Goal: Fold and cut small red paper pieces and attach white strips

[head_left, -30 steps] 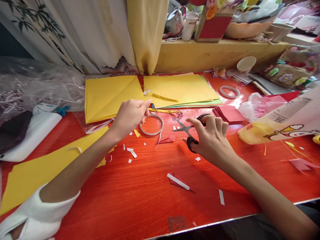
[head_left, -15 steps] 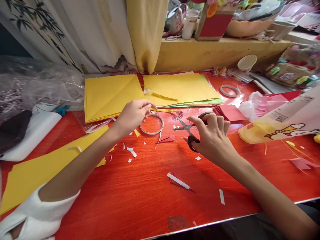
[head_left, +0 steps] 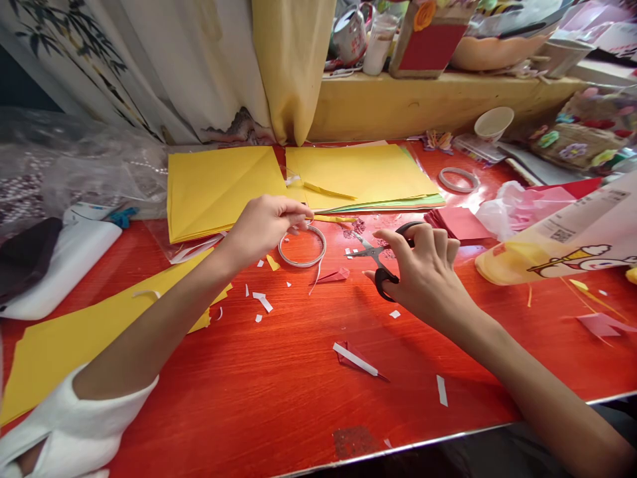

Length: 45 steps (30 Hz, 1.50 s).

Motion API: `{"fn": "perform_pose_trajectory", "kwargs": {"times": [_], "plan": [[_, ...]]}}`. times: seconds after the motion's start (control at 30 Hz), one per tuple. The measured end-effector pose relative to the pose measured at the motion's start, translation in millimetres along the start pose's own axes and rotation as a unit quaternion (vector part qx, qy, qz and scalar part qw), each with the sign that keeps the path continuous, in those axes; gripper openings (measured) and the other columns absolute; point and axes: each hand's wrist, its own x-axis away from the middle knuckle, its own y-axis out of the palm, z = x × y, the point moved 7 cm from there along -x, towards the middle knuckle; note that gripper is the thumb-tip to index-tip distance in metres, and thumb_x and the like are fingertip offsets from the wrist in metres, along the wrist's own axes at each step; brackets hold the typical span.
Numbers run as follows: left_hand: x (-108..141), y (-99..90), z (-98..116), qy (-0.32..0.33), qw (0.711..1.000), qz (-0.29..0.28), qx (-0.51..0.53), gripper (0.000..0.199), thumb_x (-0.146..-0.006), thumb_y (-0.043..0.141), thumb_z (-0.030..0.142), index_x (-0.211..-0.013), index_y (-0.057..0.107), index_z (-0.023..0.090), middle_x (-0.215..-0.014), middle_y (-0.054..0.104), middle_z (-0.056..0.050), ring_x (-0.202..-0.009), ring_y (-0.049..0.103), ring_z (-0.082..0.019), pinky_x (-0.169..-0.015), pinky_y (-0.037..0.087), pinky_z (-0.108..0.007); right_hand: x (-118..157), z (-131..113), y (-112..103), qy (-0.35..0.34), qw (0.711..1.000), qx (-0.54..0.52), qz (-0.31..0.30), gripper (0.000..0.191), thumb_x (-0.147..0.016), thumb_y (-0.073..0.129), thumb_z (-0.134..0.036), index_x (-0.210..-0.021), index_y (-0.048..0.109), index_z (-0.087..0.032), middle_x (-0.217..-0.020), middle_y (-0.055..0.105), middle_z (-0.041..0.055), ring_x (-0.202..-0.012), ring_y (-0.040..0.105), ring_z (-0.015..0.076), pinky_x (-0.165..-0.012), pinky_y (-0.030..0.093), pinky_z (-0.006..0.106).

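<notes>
Scissors with black handles are held in my right hand, their blades parted and pointing left. My left hand is pinched at the fingertips above a white tape ring; whatever it pinches is too small to make out. A narrow folded yellow strip lies just right of those fingertips. Another yellow strip rests on the yellow paper stack. Below the scissors, a small folded red paper piece lies on the red table.
Yellow sheets lie under my left forearm. A red paper stack, a second tape ring and a cup with yellow contents are at the right. White scraps dot the middle.
My left hand has shifted slightly, with its fingertips reaching a little further right. My right hand and the scissors have hardly moved.
</notes>
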Motion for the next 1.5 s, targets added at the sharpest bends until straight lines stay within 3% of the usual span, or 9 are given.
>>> {"fn": "perform_pose_trajectory", "kwargs": {"times": [0.17,0.33,0.47,0.57,0.8,1.0,1.17,1.33,1.5], "plan": [[4,-4.7,2,-0.048,0.999,0.007,0.013,0.022,-0.082,0.052,0.033,-0.075,0.062,0.015,-0.056,0.064,-0.003,-0.046,0.059,-0.011,-0.048,0.046,-0.023,0,0,1,0.0,1.0,0.006,0.0,0.05,-0.075,0.055,-0.026,-0.123,0.042,-0.019,-0.103,0.036,0.012,-0.093,0.034,0.0268,-0.082,0.031,0.041],[7,-18.7,14,-0.027,0.982,0.036,-0.186,0.043,-0.083,0.048,0.047,-0.055,0.06,0.016,-0.034,0.044,0.002,-0.037,0.046,-0.009,-0.046,0.036,-0.023,0,0,1,-0.002,1.0,0.008,0.003,0.051,-0.074,0.055,-0.025,-0.123,0.043,-0.019,-0.103,0.036,0.0124,-0.093,0.034,0.027,-0.082,0.032,0.041],[2,-18.3,12,0.034,0.968,-0.002,-0.25,0.031,-0.084,0.047,0.034,-0.077,0.071,0.016,-0.066,0.067,-0.004,-0.065,0.06,-0.014,-0.062,0.041,-0.025,0,1,2,0.0,1.0,0.014,-0.001,0.05,-0.074,0.055,-0.026,-0.122,0.045,-0.019,-0.104,0.037,0.0123,-0.093,0.034,0.027,-0.081,0.032,0.04],[1,-15.8,14,0.093,0.962,-0.039,-0.255,0.028,-0.082,0.046,0.023,-0.096,0.069,0.018,-0.094,0.069,-0.004,-0.084,0.061,-0.015,-0.073,0.042,-0.025,0,2,3,0.002,1.0,0.016,-0.003,0.05,-0.075,0.055,-0.028,-0.123,0.045,-0.019,-0.104,0.037,0.0122,-0.093,0.035,0.0267,-0.081,0.032,0.04],[3,-34.4,13,-0.023,0.94,-0.007,-0.341,0.038,-0.083,0.045,0.045,-0.065,0.061,0.016,-0.052,0.056,0.0,-0.053,0.053,-0.013,-0.055,0.034,-0.024,0,2,5,0.001,1.0,0.018,-0.006,0.05,-0.077,0.056,-0.032,-0.123,0.046,-0.018,-0.103,0.038,0.0123,-0.094,0.035,0.0273,-0.083,0.033,0.041],[1,-40.1,17,0.108,0.935,0.007,-0.336,0.027,-0.076,0.037,0.013,-0.081,0.063,0.017,-0.091,0.062,-0.004,-0.087,0.057,-0.017,-0.075,0.04,-0.027,0,1,5,-0.002,1.0,0.018,-0.009,0.05,-0.076,0.057,-0.032,-0.123,0.046,-0.018,-0.103,0.037,0.012,-0.093,0.036,0.0272,-0.082,0.033,0.04],[6,-40.6,25,0.095,0.924,0.035,-0.37,0.021,-0.068,0.039,0.011,-0.057,0.056,0.018,-0.056,0.055,0.0,-0.056,0.05,-0.012,-0.057,0.033,-0.026,0,1,5,-0.005,1.0,0.02,-0.006,0.05,-0.076,0.057,-0.032,-0.123,0.046,-0.018,-0.102,0.037,0.0117,-0.093,0.036,0.0269,-0.082,0.033,0.04],[6,-41.4,24,0.053,0.902,0.071,-0.423,0.031,-0.082,0.044,0.04,-0.07,0.061,0.018,-0.059,0.057,-0.002,-0.059,0.052,-0.016,-0.058,0.032,-0.028,-1,2,7,-0.002,1.0,0.018,-0.013,0.05,-0.074,0.058,-0.027,-0.122,0.046,-0.018,-0.102,0.037,0.0116,-0.092,0.036,0.0266,-0.082,0.033,0.04],[2,-40.2,20,0.129,0.916,0.059,-0.376,0.03,-0.088,0.034,0.022,-0.102,0.06,0.018,-0.087,0.061,-0.007,-0.073,0.055,-0.016,-0.066,0.038,-0.027,-1,2,6,0.003,1.0,0.018,-0.017,0.05,-0.074,0.057,-0.027,-0.122,0.047,-0.018,-0.102,0.037,0.0117,-0.093,0.036,0.0267,-0.082,0.033,0.04]]}}
